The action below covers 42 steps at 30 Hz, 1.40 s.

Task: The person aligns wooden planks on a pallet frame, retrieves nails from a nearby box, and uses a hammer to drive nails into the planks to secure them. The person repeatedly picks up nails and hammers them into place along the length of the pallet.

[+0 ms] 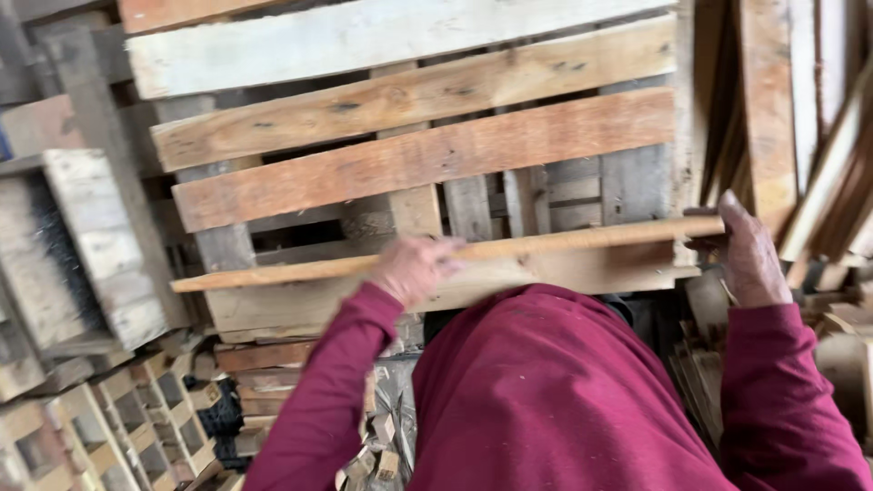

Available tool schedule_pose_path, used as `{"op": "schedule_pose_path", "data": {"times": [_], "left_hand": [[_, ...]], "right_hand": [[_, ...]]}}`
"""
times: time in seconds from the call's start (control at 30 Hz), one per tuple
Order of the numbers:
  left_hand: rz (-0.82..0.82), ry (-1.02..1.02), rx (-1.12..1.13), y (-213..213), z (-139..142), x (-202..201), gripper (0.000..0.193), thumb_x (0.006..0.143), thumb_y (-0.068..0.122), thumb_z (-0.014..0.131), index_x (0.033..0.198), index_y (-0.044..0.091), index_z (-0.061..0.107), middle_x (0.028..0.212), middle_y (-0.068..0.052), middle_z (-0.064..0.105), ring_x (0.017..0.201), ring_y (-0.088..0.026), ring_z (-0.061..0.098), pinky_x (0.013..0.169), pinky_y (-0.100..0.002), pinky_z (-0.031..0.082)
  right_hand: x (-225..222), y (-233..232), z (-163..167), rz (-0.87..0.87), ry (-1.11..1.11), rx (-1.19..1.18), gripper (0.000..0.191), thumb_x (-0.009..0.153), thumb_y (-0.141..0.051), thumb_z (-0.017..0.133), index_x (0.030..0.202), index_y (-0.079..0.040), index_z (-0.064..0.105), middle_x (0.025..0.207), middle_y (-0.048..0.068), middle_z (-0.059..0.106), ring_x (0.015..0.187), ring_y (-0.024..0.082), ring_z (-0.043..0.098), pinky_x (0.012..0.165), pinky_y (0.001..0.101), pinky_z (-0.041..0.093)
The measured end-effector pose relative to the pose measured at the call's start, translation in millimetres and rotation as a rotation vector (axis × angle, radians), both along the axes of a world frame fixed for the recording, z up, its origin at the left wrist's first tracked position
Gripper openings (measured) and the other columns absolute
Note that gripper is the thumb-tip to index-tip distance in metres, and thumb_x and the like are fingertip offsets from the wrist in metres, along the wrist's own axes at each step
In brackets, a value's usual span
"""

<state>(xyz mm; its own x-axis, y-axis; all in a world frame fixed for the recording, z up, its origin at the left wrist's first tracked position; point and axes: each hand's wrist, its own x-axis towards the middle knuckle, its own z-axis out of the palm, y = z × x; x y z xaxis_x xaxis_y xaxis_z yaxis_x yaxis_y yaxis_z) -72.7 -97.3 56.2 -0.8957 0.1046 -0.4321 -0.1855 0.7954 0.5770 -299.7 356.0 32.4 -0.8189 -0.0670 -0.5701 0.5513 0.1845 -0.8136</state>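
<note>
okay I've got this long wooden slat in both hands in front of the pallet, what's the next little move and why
Probably level the slat before anything else. It slopes, lower at its far left end, and your left hand grips near the middle while your right hand holds the right end. The pallet stands right behind it, so raising that left end should keep it from snagging.

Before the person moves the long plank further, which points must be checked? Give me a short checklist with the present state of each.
1. Left hand grips the long plank near the middle: ok.
2. Right hand supports the plank's right end: ok.
3. Plank held nearly level: ok, left end slightly lower.
4. Free left end apart from the stacked pallet behind: cannot tell.
5. Footing among wood scraps below: cannot tell.
</note>
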Motion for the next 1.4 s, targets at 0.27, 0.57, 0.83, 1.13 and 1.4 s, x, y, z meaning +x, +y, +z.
{"op": "schedule_pose_path", "data": {"times": [0.27,0.57,0.83,1.13,1.4], "left_hand": [[0.222,0.38,-0.184,33,-7,-28,0.072,0.076,0.045,0.085,0.135,0.01,0.063,0.129,-0.014,0.058,0.121,-0.036,0.049,0.107,-0.052,0.042],[0.264,0.375,-0.393,70,-23,9,0.082,0.08,0.052,0.079,0.149,0.02,0.049,0.155,-0.015,0.039,0.147,-0.038,0.029,0.119,-0.067,0.019],[0.202,0.38,-0.475,60,-26,37,0.073,0.09,0.054,0.066,0.153,0.021,0.049,0.154,-0.014,0.038,0.148,-0.038,0.031,0.122,-0.067,0.021],[-0.004,0.435,-0.372,42,-9,15,0.082,0.079,0.058,0.073,0.144,0.011,0.054,0.146,-0.016,0.047,0.133,-0.038,0.044,0.113,-0.062,0.033],[-0.085,0.494,-0.365,35,-8,1,0.074,0.081,0.039,0.081,0.143,0.007,0.056,0.146,-0.018,0.051,0.13,-0.039,0.05,0.111,-0.055,0.042]], "right_hand": [[21,-21,-3,0.229,0.195,0.466,0.035,0.098,-0.039,0.069,0.116,-0.009,0.075,0.107,0.004,0.076,0.086,0.012,0.065,0.074,0.0307,0.054],[59,-41,-34,-0.048,0.447,0.432,0.025,0.108,-0.027,0.061,0.115,-0.005,0.07,0.097,0.006,0.068,0.089,0.017,0.063,0.08,0.0303,0.053],[76,-44,-23,0.083,0.657,0.443,0.019,0.106,-0.017,0.065,0.112,0.0,0.07,0.103,0.011,0.067,0.09,0.022,0.066,0.079,0.0312,0.052],[76,-45,-14,0.056,0.608,0.419,0.018,0.102,-0.013,0.069,0.114,0.001,0.072,0.108,0.011,0.068,0.095,0.021,0.067,0.082,0.0309,0.053],[73,-49,-18,-0.009,0.577,0.377,0.017,0.104,-0.011,0.069,0.114,0.002,0.071,0.106,0.008,0.068,0.093,0.017,0.065,0.081,0.0275,0.051]]}}
